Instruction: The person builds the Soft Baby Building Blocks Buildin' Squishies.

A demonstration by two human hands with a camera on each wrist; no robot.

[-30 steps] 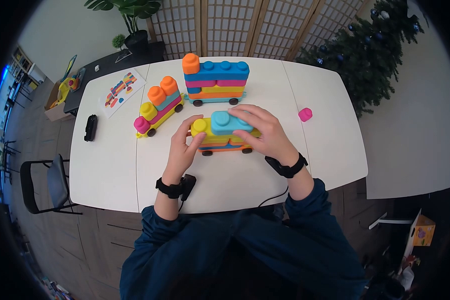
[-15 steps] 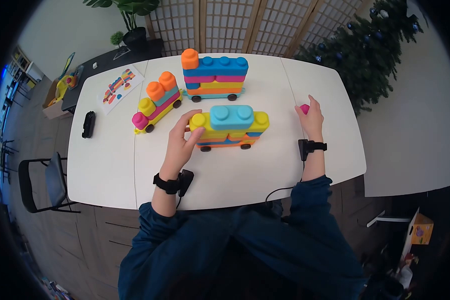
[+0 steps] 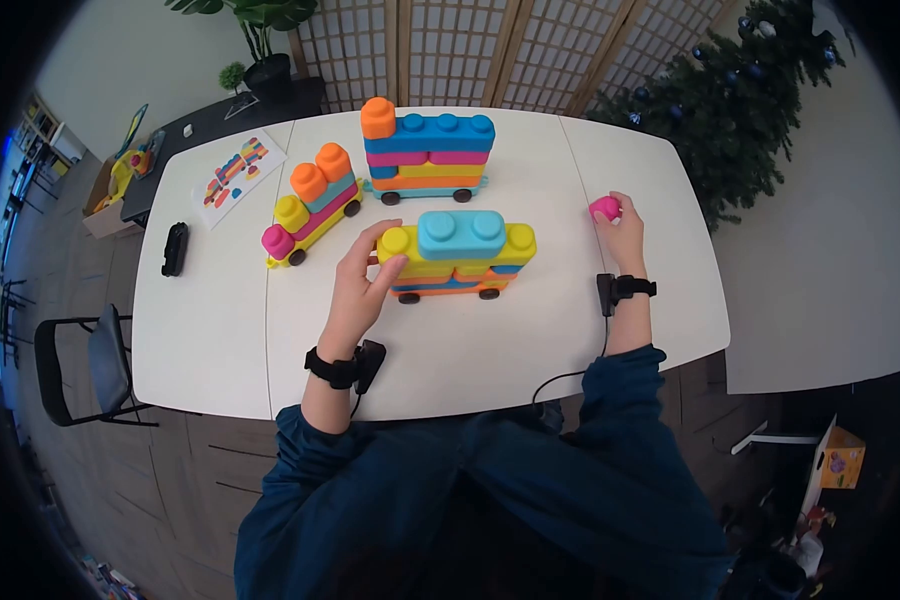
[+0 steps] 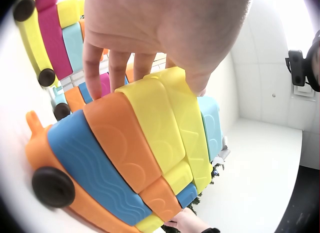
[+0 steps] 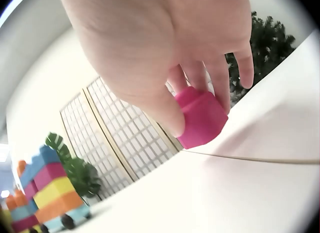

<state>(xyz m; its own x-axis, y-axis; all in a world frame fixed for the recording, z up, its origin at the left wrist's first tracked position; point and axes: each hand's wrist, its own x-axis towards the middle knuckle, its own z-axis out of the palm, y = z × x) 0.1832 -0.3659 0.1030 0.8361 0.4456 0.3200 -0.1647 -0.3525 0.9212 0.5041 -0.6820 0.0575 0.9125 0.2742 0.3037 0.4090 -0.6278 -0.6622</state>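
Note:
In the head view, a wheeled toy block wagon (image 3: 430, 268) stands in front of me, stacked in orange, blue and yellow. A light blue block (image 3: 460, 245) with two studs tops it. My left hand (image 3: 355, 285) grips the wagon's left end, thumb on the near side and fingers behind; the left wrist view shows the thumb at the upper yellow block (image 4: 185, 123). Far to the right, my right hand (image 3: 625, 240) pinches a small pink block (image 5: 202, 120) between thumb and fingers. The right wrist view has that block close over the white table.
Behind the wagon stands a taller block wagon (image 3: 430, 145) with an orange block at its left end. A lower block car (image 3: 315, 215) sits left of it. A printed picture sheet (image 3: 238, 180) and a black object (image 3: 175, 250) lie on the table's (image 3: 210, 330) left side.
My right hand has left the wagon's light blue top block, reached right and taken hold of the pink block. The left hand stays at the wagon's left end.

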